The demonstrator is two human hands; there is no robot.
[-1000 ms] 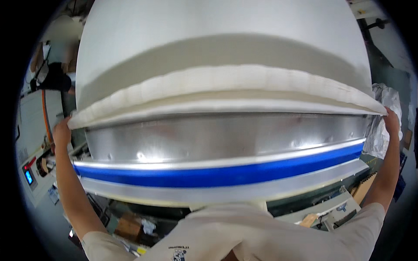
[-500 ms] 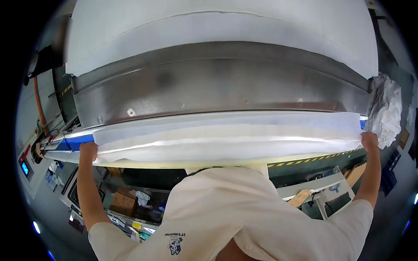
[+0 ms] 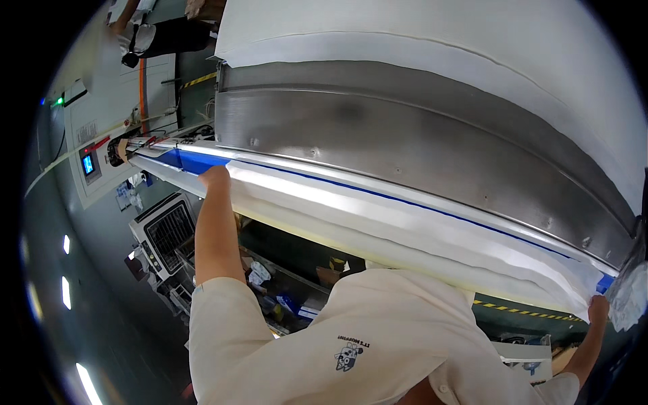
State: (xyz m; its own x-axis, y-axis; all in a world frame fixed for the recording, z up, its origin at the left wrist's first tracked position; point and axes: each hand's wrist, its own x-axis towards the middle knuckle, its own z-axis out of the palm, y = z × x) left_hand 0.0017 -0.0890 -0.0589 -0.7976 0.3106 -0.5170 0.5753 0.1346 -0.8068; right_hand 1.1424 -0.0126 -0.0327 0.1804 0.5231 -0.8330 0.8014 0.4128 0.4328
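A long white sheet [image 3: 351, 210], cloth or paper, lies stretched along a narrow bed with a blue surface [image 3: 196, 162]. My left hand [image 3: 216, 177] is closed on the sheet's left end, beside the bare blue part. At the far right end my right hand [image 3: 598, 309] grips the other corner, fingers curled and partly hidden. Between the hands the sheet has lengthwise folds, and its near part hangs toward my body. A thin blue line and a silver rail [image 3: 405, 198] show beyond the sheet's far edge.
Behind the rail rises a wide metal panel [image 3: 378, 135], with a large white sheet [image 3: 445, 40] above it. Crumpled clear plastic [image 3: 628, 290] hangs near my right hand. A control box with a lit screen [image 3: 88, 164] stands at left. Another person [image 3: 169, 37] is at upper left.
My view has turned, so the bed now slants down to the right. The sheet's far edge has come toward me, exposing the rail and blue line. Both hands still grip its ends.
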